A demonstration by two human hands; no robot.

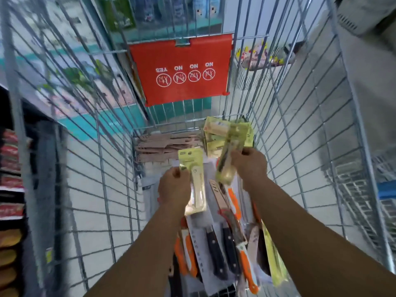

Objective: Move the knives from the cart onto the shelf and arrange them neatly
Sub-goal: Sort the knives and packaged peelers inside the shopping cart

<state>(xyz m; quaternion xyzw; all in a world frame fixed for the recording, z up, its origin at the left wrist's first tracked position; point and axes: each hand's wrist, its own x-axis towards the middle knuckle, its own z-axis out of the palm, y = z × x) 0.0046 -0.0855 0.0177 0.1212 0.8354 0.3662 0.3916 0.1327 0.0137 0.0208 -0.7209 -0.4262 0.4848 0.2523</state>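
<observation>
I look down into a wire shopping cart (111,189). My left hand (174,187) grips a packaged cream-handled knife (196,185) on a yellow-green card. My right hand (249,163) holds another carded cream-handled knife (228,163), tilted and blurred, above the pile. Under both hands lie several packaged knives: orange-handled ones (233,202), black-handled ones (216,251) and more yellow-green cards (216,133) at the cart's far end. A stack of pinkish knives (162,148) lies at the far left of the cart floor.
A red plastic flap (182,69) with "NO" and "YES" pictograms hangs on the cart's far wall. Shelves with red and orange goods (10,189) stand to the left. Another wire cart (364,189) and a person's sleeve (364,13) are on the right. White tiled floor lies below.
</observation>
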